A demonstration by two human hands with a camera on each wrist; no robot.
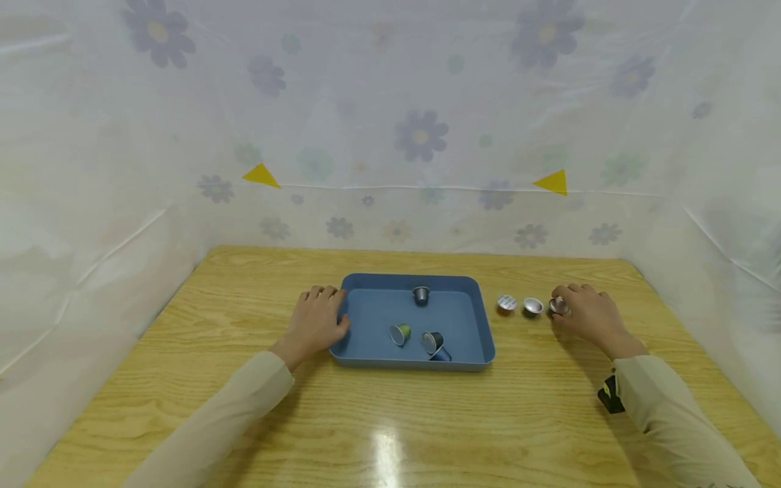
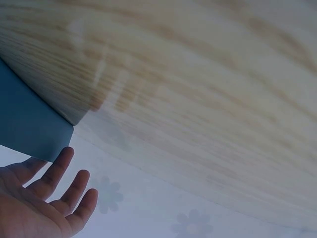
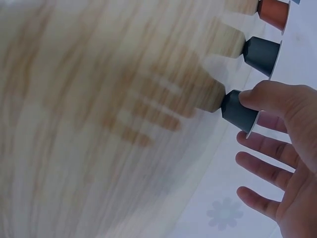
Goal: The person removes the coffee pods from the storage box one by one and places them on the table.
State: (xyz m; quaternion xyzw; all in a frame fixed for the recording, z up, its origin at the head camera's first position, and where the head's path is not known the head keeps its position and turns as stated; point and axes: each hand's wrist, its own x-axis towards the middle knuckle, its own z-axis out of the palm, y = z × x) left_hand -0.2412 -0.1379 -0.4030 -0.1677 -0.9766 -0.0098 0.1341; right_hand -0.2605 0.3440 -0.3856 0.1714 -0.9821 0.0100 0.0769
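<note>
At the right, my right hand (image 1: 588, 315) pinches a dark coffee capsule (image 3: 239, 113) between thumb and forefinger, its other fingers spread. This capsule is lid up, its narrow end at the tabletop. Beside it stand a second dark capsule (image 1: 533, 307) and an orange one (image 1: 506, 303), both lid up. My left hand (image 1: 314, 318) rests at the left rim of the blue tray (image 1: 378, 364), thumb over the edge, its other fingers loosely spread in the left wrist view. Inside lie a dark grey capsule (image 1: 421, 296), a green one (image 1: 401, 333), a black one (image 1: 433, 340) and a blue one (image 1: 443, 354).
The glossy wood-grain table (image 1: 244, 434) reflects the hands and capsules. White flower-print sheeting (image 1: 390, 88) closes off the back and both sides. Two yellow triangles (image 1: 261, 175) are on the back sheet. A small black device (image 1: 610, 395) sits at the right sleeve cuff.
</note>
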